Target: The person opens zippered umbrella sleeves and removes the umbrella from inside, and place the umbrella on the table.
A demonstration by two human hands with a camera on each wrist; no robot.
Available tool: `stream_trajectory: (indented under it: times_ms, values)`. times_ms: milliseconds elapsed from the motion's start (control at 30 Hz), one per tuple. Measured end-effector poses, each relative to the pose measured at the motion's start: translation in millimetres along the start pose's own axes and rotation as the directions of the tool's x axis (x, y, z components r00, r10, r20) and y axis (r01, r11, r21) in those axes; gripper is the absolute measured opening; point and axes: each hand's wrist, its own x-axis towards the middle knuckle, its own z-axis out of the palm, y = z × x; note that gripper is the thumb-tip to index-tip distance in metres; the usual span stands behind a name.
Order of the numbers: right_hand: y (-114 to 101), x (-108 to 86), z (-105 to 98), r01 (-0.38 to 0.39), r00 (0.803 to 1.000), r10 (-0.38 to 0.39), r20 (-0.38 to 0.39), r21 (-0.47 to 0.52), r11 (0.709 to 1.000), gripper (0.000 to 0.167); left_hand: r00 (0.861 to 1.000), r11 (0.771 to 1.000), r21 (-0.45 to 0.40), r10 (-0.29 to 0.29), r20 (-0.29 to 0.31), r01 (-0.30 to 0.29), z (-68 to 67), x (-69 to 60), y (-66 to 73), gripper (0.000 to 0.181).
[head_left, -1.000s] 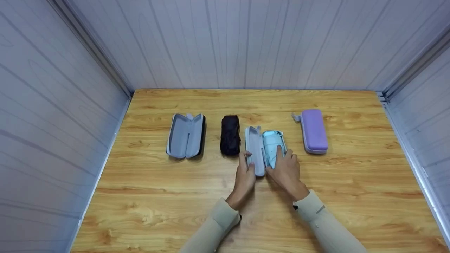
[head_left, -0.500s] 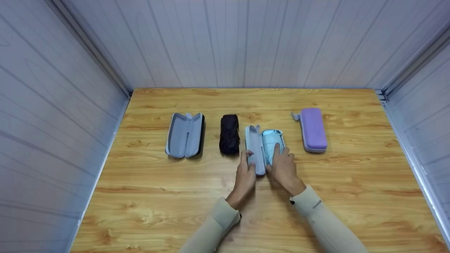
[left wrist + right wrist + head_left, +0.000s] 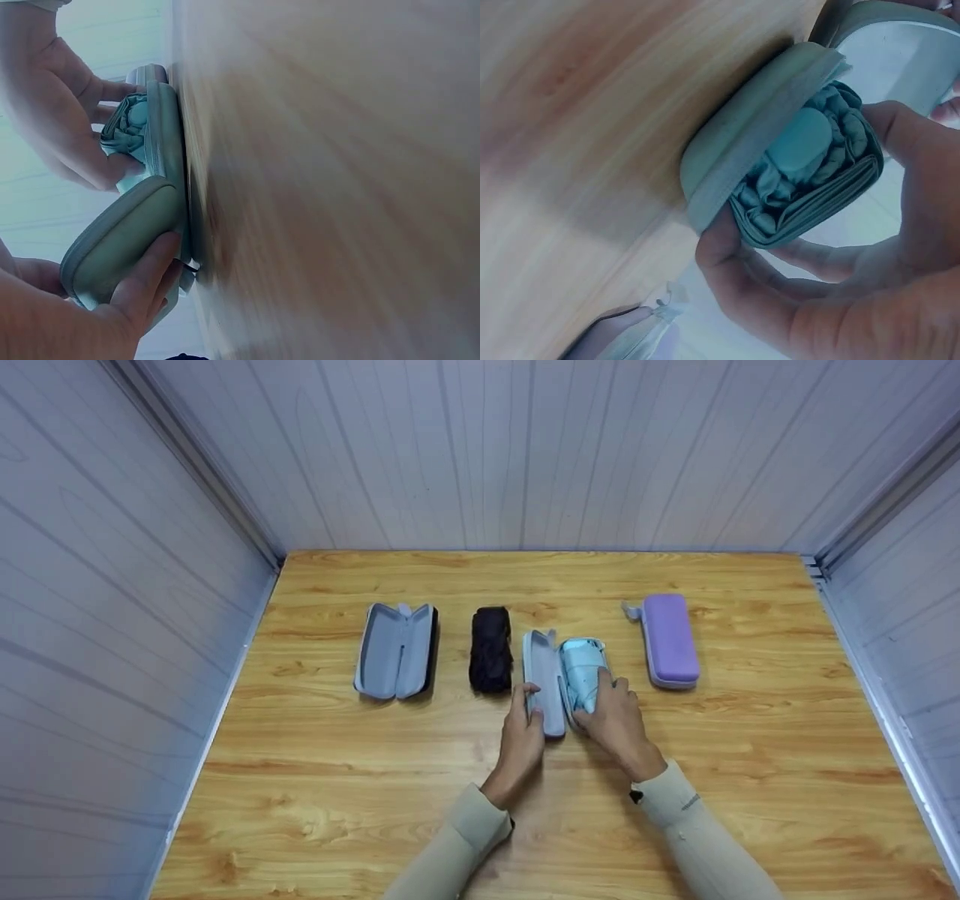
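Note:
A light blue folded umbrella (image 3: 582, 667) lies in the right half of an open light blue zip case (image 3: 550, 690) with a grey lining. My left hand (image 3: 523, 735) grips the case's empty left half by its near end, thumb inside and fingers outside. Over the umbrella's near end, my right hand (image 3: 616, 725) holds it with thumb and fingers on opposite sides. The right wrist view shows the umbrella's round end cap (image 3: 801, 140) and bunched folds, seated against the case rim. In the left wrist view the lid half (image 3: 124, 244) stands tilted.
Left of the hands lies a black folded umbrella (image 3: 491, 649). Farther left an open black case (image 3: 396, 651) shows its grey lining. At the right is a shut purple case (image 3: 671, 637) with a strap. Panel walls (image 3: 487, 457) border the wooden table (image 3: 337, 780).
My right hand has shifted slightly and its fingers have moved a little to the right on the umbrella, baring more of the near end. My left hand and the case stay put.

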Motion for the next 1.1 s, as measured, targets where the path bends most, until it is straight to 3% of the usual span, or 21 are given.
stream_trajectory:
  times_ms: [233, 400, 733, 1100]
  values:
    - [11, 4.6, -16, -0.068, 0.994, 0.052, 0.101, 0.167, 0.984, 0.079, 1.000, 1.000, -0.016, -0.015, 0.004, 0.015, -1.3, 0.5, 0.2, 0.035]
    - [20, 5.8, -27, -0.076, 0.991, 0.043, 0.130, 0.261, 0.962, 0.072, 1.000, 0.999, -0.030, 0.017, -0.003, -0.017, -1.6, -0.5, 0.2, 0.033]
    - [30, 9.2, -48, -0.080, 0.995, 0.054, 0.080, 0.372, 0.925, 0.072, 1.000, 1.000, -0.015, 0.011, -0.018, -0.011, -4.3, 6.4, 1.8, 0.032]
    - [43, 26.9, -53, -0.068, 0.997, 0.076, -0.010, 0.335, 0.940, 0.077, 1.000, 1.000, 0.008, 0.003, -0.021, -0.002, -12.0, 17.2, 6.3, 0.032]
